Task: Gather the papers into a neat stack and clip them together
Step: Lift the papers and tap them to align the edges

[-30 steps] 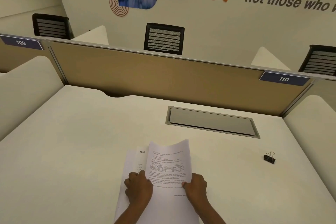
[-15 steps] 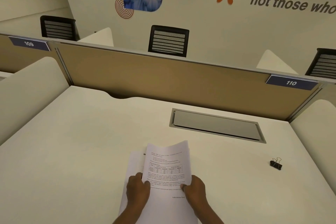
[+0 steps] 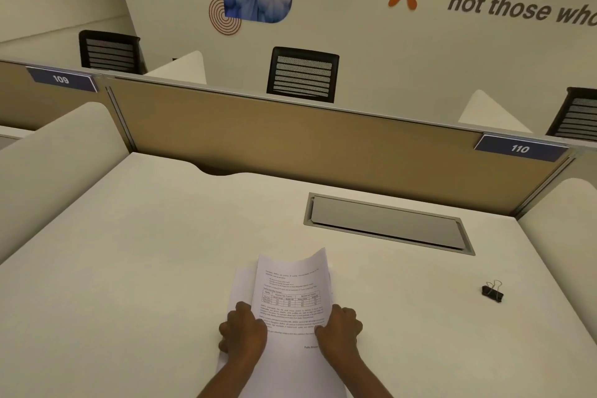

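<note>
White printed papers (image 3: 292, 297) lie on the desk at the near middle, the top sheet bearing text and a small table, its far edge curling up. A lower sheet (image 3: 242, 284) sticks out to the left. My left hand (image 3: 243, 329) grips the papers' left edge with curled fingers. My right hand (image 3: 340, 328) grips the right edge. A black binder clip (image 3: 492, 292) with silver handles lies alone on the desk, far to the right of both hands.
A grey cable hatch (image 3: 387, 224) is set into the white desk (image 3: 145, 268) beyond the papers. A tan partition (image 3: 290, 142) closes the back, with white rounded side dividers (image 3: 48, 165) left and right. Black chairs stand behind the partition.
The view has shifted slightly, so the scene sits lower and further right. Both hands keep their hold on the papers' side edges; the sheets look slightly more aligned. The clip has not moved.
</note>
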Demonstrator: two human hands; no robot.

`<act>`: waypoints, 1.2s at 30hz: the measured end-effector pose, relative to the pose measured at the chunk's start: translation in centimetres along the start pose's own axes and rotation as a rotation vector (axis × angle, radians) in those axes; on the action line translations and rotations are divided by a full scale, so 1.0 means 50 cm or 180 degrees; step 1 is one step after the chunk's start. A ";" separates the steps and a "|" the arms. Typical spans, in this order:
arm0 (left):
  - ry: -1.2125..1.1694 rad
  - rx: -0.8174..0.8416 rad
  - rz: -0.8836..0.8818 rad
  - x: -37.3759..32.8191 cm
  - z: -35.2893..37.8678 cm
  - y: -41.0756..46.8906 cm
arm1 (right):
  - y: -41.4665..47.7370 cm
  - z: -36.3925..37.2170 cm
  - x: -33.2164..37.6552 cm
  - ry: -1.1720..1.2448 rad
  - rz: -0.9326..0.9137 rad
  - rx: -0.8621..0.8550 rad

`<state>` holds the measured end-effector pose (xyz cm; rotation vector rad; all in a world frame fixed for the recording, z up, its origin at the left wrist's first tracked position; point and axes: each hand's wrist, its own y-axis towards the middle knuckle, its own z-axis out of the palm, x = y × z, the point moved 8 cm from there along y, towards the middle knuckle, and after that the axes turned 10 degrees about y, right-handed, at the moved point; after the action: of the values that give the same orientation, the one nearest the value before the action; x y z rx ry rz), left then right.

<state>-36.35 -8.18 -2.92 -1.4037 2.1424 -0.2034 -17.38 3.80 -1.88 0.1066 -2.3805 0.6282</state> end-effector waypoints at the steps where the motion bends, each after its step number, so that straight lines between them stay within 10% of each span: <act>1: -0.0062 -0.0015 0.0015 -0.001 -0.003 0.001 | -0.002 -0.001 0.001 0.0012 -0.0010 0.0012; 24: -0.2004 0.0230 -0.0252 0.031 -0.049 0.001 | -0.031 -0.031 0.052 0.1647 -0.0194 0.0426; 36: 0.0130 -0.0054 -0.0410 0.060 -0.061 0.001 | -0.019 0.031 0.049 0.0016 -0.0215 0.0078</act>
<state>-38.86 -11.35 -1.54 -1.5615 2.0920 -0.2658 -19.97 2.47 -0.98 0.1950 -2.3545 0.6250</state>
